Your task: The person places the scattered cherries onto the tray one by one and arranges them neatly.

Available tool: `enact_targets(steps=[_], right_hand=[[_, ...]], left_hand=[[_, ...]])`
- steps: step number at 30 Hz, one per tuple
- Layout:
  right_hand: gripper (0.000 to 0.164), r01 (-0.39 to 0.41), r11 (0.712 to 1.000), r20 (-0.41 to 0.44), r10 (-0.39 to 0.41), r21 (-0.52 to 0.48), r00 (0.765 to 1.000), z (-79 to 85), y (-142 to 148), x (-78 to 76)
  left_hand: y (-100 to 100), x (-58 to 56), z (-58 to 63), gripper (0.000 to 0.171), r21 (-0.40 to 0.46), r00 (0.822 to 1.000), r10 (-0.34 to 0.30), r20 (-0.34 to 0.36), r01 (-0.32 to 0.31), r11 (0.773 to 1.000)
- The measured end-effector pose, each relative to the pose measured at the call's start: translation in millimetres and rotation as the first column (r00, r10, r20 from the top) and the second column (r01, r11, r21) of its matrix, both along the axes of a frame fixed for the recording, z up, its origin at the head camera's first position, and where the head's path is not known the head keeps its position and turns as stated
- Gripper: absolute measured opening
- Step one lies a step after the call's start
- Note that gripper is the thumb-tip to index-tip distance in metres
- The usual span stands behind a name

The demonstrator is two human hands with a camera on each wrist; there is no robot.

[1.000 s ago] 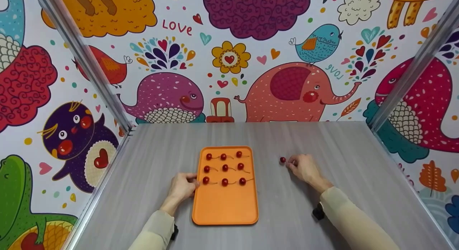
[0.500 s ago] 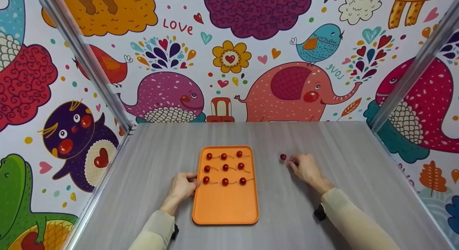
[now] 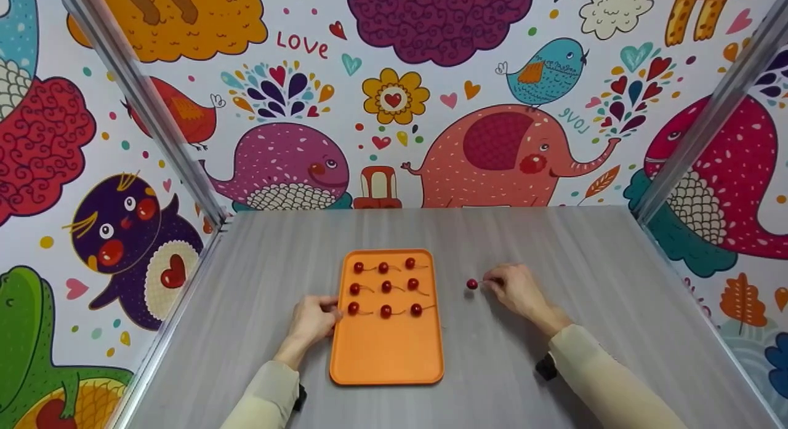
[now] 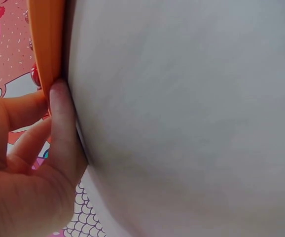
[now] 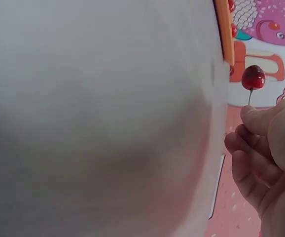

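A red cherry (image 3: pixel 471 284) hangs by its stem from my right hand (image 3: pixel 518 292), right of the tray. Thumb and finger pinch the thin green stem, as the right wrist view shows, with the cherry (image 5: pixel 253 77) sticking out beyond the fingertips. An orange rectangular tray (image 3: pixel 386 355) lies on the table, bearing three rows of cherries with stems in its far half. My left hand (image 3: pixel 312 320) holds the tray's left edge. In the left wrist view, fingers (image 4: pixel 62 113) sit on both sides of the orange rim (image 4: pixel 49 44).
The grey wood-grain table (image 3: pixel 295 244) ends at a wall (image 3: pixel 394 152) printed with cartoon animals. Metal posts (image 3: pixel 154 115) stand at the table's left and right back corners. The tray's near half shows bare orange surface.
My right hand has lifted the cherry by its stem and moved slightly left toward the tray. A shadow now shows under the cherry. The left hand and tray stay in place.
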State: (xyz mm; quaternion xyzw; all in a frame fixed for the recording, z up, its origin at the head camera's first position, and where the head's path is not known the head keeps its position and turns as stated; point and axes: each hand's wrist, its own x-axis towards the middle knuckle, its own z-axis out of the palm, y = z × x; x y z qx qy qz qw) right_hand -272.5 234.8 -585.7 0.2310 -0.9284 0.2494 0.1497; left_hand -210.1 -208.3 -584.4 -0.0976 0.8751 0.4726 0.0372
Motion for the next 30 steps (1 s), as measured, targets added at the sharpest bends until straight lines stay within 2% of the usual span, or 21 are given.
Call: enact_targets(steps=[1, 8, 18, 30], right_hand=[[0.006, -0.010, 1.000, -0.010, 0.010, 0.000, 1.000, 1.5, -3.0, 0.6], [0.005, -0.045, 0.999, 0.066, 0.047, -0.022, 0.997, 13.4, -26.2, 7.1], [0.006, -0.197, 0.979, -0.003, 0.197, -0.054, 0.980, 23.2, -57.4, 11.6], [0.004, -0.351, 0.935, -0.055, 0.348, -0.046, 0.936, 24.2, -97.0, 22.4]], left_hand=[[0.1, -0.1, -0.4, 0.035, 0.000, 1.000, 0.000, -0.002, 0.000, 1.000], [0.8, -0.4, -2.0, 0.036, -0.009, 1.000, 0.003, -0.003, -0.003, 1.000], [0.8, 0.4, 2.2, 0.036, -0.009, 1.000, -0.002, 0.008, 0.002, 1.000], [-0.2, -0.3, 2.0, 0.037, -0.002, 0.999, 0.007, 0.033, -0.007, 1.000]])
